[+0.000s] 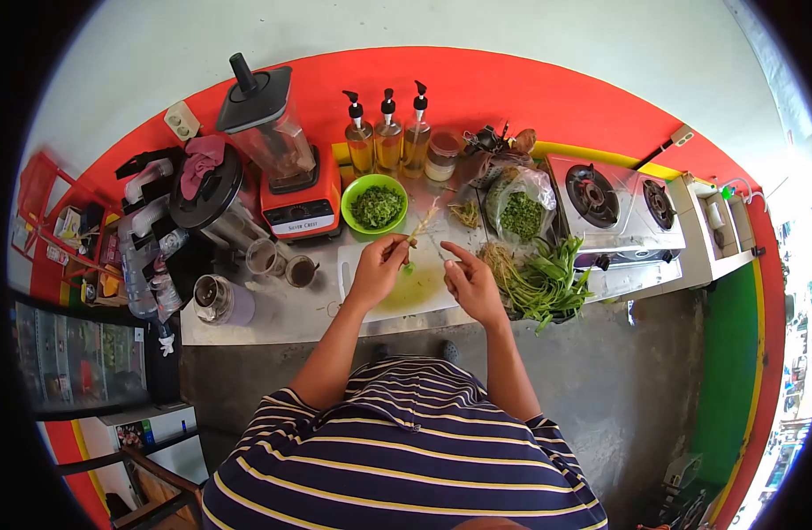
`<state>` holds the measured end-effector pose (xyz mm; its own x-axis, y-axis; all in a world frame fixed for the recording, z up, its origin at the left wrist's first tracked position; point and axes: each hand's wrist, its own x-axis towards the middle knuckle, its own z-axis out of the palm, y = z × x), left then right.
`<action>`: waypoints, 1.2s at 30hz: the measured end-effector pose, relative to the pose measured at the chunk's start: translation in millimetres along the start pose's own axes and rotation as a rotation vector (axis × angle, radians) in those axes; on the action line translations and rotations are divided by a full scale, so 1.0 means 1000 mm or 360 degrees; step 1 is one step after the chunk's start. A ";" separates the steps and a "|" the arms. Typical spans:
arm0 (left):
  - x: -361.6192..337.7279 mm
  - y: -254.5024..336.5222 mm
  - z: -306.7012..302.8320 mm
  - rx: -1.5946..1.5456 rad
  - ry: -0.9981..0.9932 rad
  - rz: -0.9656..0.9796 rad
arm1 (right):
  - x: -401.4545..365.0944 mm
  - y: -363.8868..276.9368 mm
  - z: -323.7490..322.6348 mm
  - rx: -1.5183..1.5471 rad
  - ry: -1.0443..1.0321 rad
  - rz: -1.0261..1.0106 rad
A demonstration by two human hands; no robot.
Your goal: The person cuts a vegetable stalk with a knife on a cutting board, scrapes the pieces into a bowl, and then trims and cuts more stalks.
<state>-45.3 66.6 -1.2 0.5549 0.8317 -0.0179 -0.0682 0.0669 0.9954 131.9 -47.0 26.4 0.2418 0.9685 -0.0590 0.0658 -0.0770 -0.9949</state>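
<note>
My left hand (379, 269) pinches a small green stem with pale, stringy roots (425, 219) above a white cutting board (348, 265). My right hand (473, 281) is just to the right, index finger stretched out. From its fingers a thin, light blade, seemingly a knife (437, 248), points toward the roots; its handle is hidden. Wet green residue lies on the board. Behind my left hand, a bright green bowl (348, 215) holds chopped greens (378, 208). Right of my right hand lies a heap of leafy greens with roots (547, 283).
A red blender (300, 210), several pump bottles (388, 141) and a lidded jar (442, 157) line the back. A plastic bag of chopped greens (522, 216) sits near the gas stove (618, 208). Glass cups (301, 271) and a metal-topped container (216, 299) stand at left.
</note>
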 end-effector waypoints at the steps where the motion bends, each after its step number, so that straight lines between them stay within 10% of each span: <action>1: -0.002 0.006 0.001 -0.0028 0.0000 0.0017 | 0.000 -0.003 0.006 0.0068 -0.0064 0.0019; 18: -0.017 -0.005 -0.029 0.0090 -0.0127 0.0015 | 0.003 0.010 0.069 0.0491 -0.0292 0.0041; 36: 0.008 -0.008 0.015 0.0673 -0.0142 0.0435 | -0.010 0.029 0.063 0.0206 0.0525 0.0209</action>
<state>-27.7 64.7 -7.7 0.6335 0.7362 0.2380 0.1108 -0.3907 0.9138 70.4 -44.5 -7.4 0.5404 0.8224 -0.1779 -0.1045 -0.1442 -0.9840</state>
